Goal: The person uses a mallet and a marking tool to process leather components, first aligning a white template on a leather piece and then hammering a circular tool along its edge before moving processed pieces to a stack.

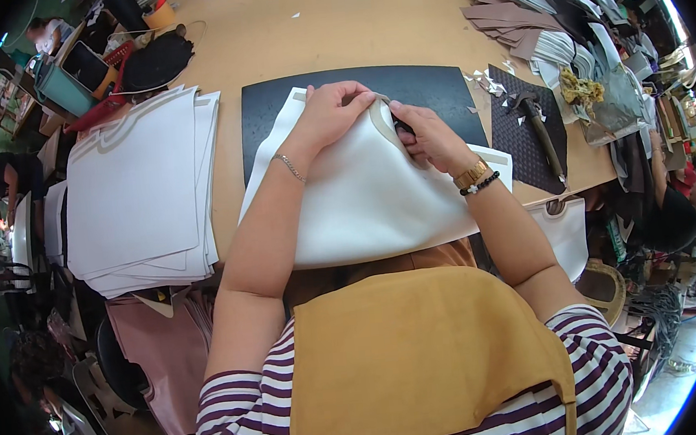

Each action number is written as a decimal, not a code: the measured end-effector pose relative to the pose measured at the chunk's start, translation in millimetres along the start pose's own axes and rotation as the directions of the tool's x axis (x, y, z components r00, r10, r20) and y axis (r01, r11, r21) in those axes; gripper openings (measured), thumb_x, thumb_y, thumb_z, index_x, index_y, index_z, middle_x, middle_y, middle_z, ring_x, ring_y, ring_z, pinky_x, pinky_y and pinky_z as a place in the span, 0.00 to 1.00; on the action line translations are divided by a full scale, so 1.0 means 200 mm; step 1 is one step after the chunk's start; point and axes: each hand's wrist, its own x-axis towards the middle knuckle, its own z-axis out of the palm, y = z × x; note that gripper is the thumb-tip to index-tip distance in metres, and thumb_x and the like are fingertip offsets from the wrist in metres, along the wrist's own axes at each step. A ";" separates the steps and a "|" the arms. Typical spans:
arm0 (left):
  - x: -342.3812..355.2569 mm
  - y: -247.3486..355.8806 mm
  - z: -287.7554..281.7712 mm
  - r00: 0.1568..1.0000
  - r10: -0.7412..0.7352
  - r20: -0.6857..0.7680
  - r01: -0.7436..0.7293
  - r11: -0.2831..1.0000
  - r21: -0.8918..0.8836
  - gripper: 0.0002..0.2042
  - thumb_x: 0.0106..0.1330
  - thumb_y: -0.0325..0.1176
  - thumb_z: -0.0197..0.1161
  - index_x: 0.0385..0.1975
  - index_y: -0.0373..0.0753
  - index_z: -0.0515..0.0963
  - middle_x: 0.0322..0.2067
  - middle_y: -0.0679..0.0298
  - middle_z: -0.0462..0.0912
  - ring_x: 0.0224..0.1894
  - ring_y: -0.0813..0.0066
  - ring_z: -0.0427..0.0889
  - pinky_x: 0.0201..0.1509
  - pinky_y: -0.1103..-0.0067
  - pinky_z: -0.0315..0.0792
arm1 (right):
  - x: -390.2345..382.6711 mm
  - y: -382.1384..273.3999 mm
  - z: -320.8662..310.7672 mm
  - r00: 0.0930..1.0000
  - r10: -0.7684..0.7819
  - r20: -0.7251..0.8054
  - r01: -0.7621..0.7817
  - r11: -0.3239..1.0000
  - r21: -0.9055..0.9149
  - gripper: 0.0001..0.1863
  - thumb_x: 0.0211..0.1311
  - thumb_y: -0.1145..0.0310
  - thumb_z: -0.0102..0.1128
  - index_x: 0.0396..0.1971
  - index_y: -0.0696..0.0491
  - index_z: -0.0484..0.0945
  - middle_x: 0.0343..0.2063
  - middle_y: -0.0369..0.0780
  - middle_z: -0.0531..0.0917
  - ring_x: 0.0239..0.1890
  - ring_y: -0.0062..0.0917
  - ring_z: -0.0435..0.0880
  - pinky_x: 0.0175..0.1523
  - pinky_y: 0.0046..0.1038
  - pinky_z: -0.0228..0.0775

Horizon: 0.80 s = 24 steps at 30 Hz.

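Observation:
A white sheet-like panel [364,208] with a beige strip along its curved cut-out edge [386,124] is bent up before me, its lower part at my lap. The thumb and fingers of my left hand [333,114] pinch it at the top of that edge. Close by on the right, my right hand [433,139] is closed at the same edge. Its fingers curl around a small dark tool [400,125], mostly hidden, so I cannot tell its exact kind. Beneath the panel lies a black mat [428,88] on the table.
Left of the mat is a stack of white panels [137,185]. To the right, a hammer [539,133] rests on a dark textured piece [523,163], near white scraps [486,82]. Brown strips [513,24] and a yellowish clump [580,87] are farther right. Other people work beyond both sides.

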 end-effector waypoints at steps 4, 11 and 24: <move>0.00 0.00 0.00 1.000 -0.018 -0.010 0.018 0.999 -0.030 0.11 0.71 0.37 0.62 0.38 0.34 0.82 0.30 0.70 0.84 0.33 0.85 0.76 0.39 0.83 0.73 | 0.00 0.02 -0.04 0.999 -0.036 0.040 0.036 0.999 -0.002 0.17 0.73 0.48 0.48 0.35 0.46 0.75 0.18 0.23 0.63 0.16 0.08 0.53 0.19 0.16 0.41; 0.00 0.01 0.00 1.000 -0.021 0.001 0.021 1.000 -0.018 0.11 0.71 0.37 0.62 0.38 0.34 0.82 0.30 0.69 0.84 0.33 0.85 0.77 0.39 0.83 0.73 | -0.02 0.00 0.00 0.998 -0.062 -0.001 0.062 0.995 -0.081 0.18 0.74 0.47 0.47 0.33 0.46 0.73 0.19 0.24 0.63 0.17 0.09 0.53 0.20 0.16 0.42; -0.02 0.04 0.01 0.999 -0.045 0.029 0.045 0.999 0.000 0.12 0.71 0.38 0.61 0.37 0.35 0.83 0.29 0.69 0.85 0.33 0.85 0.78 0.45 0.82 0.72 | 0.02 0.00 0.03 0.996 -0.083 -0.034 0.083 0.996 -0.019 0.19 0.74 0.46 0.48 0.32 0.45 0.72 0.18 0.23 0.61 0.16 0.08 0.52 0.19 0.16 0.40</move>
